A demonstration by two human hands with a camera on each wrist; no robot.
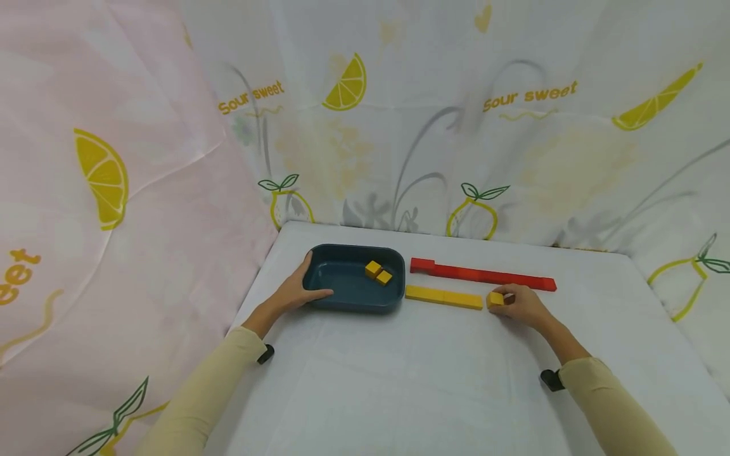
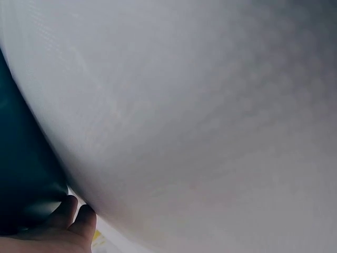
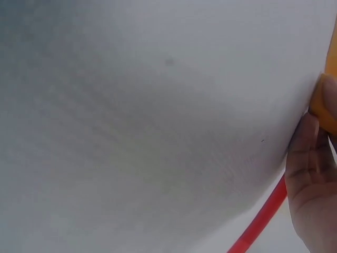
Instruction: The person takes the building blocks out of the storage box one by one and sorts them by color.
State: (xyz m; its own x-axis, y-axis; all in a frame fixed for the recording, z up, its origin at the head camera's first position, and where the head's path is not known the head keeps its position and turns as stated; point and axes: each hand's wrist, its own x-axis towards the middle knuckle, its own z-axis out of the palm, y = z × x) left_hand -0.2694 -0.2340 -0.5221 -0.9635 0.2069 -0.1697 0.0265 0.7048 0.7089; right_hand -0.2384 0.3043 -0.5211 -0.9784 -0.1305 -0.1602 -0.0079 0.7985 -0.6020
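In the head view my left hand (image 1: 292, 290) grips the left end of a dark blue rectangular dish (image 1: 353, 306), thumb along the front rim and fingers at the left side. Its fingers (image 2: 83, 224) show against the dish wall (image 2: 26, 153) in the left wrist view. Two small yellow blocks (image 1: 373, 269) lie inside the dish, toward its right. My right hand (image 1: 523, 306) pinches a yellow cube (image 1: 495, 299) between thumb and fingers, low over the table. That cube stands just off the right end of a yellow row of blocks (image 1: 443, 297).
Behind the yellow row runs a longer red row of blocks (image 1: 485, 276), with a taller red block (image 1: 422, 265) at its left end. A white cloth covers the table (image 1: 399, 380). Lemon-printed curtains (image 1: 422, 126) hang behind and at the left.
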